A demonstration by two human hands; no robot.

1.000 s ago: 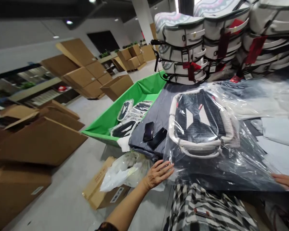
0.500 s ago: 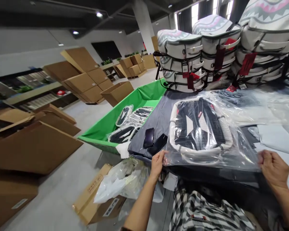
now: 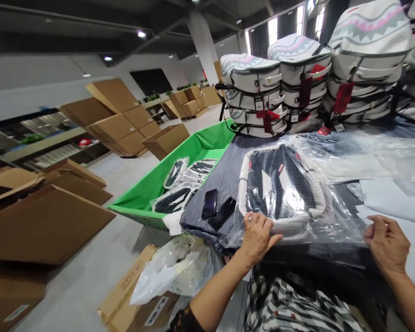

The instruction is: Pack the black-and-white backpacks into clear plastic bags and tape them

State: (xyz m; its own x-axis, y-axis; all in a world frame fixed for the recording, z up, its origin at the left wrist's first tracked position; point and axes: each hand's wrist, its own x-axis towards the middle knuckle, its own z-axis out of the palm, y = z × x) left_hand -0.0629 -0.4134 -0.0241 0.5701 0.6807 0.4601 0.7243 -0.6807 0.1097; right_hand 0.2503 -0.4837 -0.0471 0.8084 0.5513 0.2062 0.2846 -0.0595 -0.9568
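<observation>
A black-and-white fabric backpack [image 3: 276, 184] in a clear plastic bag [image 3: 343, 227] lies on a grey cloth-covered table [image 3: 224, 168], just beyond the nearer left hand [image 3: 257, 235], which rests on its near-left corner, thumb spread; the right hand [image 3: 388, 242] pinches the bag's near-right corner.

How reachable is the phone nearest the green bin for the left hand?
Likely yes: the left hand is close, nothing covers the phone, but a flat black item lies between them, so reaching over may be needed.
</observation>
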